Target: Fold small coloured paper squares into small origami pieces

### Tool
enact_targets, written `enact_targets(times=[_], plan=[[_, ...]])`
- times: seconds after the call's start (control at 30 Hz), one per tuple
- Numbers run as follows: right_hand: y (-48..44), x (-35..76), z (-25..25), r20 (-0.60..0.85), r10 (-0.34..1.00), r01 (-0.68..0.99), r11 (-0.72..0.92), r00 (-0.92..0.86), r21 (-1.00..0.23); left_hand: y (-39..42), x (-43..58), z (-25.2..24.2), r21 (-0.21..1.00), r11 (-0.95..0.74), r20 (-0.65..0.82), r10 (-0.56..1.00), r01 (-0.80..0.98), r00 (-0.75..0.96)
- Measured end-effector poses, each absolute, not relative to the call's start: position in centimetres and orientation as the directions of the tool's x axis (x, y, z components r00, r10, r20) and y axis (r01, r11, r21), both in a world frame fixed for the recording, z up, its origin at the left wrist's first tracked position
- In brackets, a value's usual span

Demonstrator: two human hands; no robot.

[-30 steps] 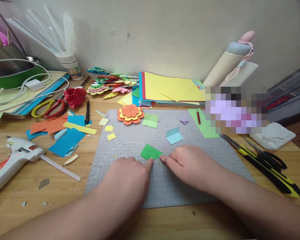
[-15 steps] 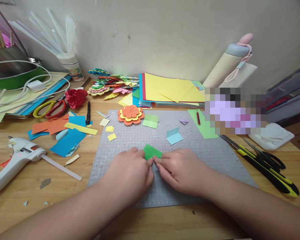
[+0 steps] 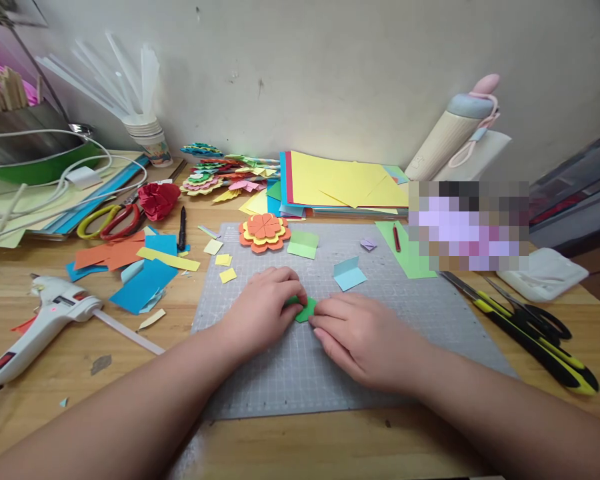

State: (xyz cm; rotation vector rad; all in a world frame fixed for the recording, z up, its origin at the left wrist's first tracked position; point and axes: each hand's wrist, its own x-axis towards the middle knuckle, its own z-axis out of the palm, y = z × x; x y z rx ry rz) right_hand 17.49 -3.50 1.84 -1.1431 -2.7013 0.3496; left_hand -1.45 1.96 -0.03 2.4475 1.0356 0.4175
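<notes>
A small piece of green paper point(image 3: 306, 311) lies on the grey cutting mat point(image 3: 260, 383), partly covered by my fingers. My left hand point(image 3: 265, 303) is closed, its thumb and bent fingers pinching the paper's left side. From the right, my right hand point(image 3: 357, 333) holds the paper's edge with its fingers pressed together. Just beyond my hands are a folded light blue paper point(image 3: 349, 274) and a creased light green paper point(image 3: 303, 245). A layered orange and yellow paper flower point(image 3: 264, 232) sits at the mat's far edge.
On the left are a glue gun point(image 3: 55, 313), blue paper scraps point(image 3: 145, 285) and red-and-yellow-handled scissors point(image 3: 120, 223). A yellow-black utility knife point(image 3: 535, 343) and black scissors point(image 3: 540, 317) lie right. Behind stand stacked coloured sheets point(image 3: 345, 180) and a bottle point(image 3: 445, 133).
My left hand has moved up and its fingers have curled over the green paper's left side. Less of the paper shows now. My right hand stays nearly in place.
</notes>
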Motion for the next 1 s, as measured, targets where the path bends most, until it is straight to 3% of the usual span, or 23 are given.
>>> enact_targets(times=[0.13,0.5,0.63,0.77,0.87,1.0], plan=[[-3.8,17.5,2.3,0.077,0.684,0.642,0.713,-0.726,-0.280,2.0,-1.5,-0.1,0.516,-0.599,0.086,0.748,0.613,0.658],[-4.2,17.1,1.9,-0.042,0.726,0.697,0.641,-0.687,-0.323,2.1,-1.6,-0.2,0.531,-0.591,0.068,0.744,0.607,0.665],[-3.6,16.8,2.0,-0.068,0.783,0.733,0.543,-0.618,-0.410,2.1,-1.5,-0.2,0.527,-0.601,0.083,0.740,0.601,0.667],[-2.7,17.3,2.0,-0.123,0.891,0.804,0.326,-0.437,-0.497,2.3,-1.5,-0.4,0.525,-0.618,0.069,0.716,0.585,0.695],[-2.4,17.9,2.2,-0.179,0.908,0.844,0.260,-0.379,-0.469,2.3,-1.5,-0.5,0.499,-0.634,0.073,0.711,0.591,0.700],[-2.5,18.4,2.3,-0.118,0.910,0.869,0.332,-0.397,-0.366,2.3,-1.6,0.0,0.489,-0.638,0.057,0.703,0.594,0.709]])
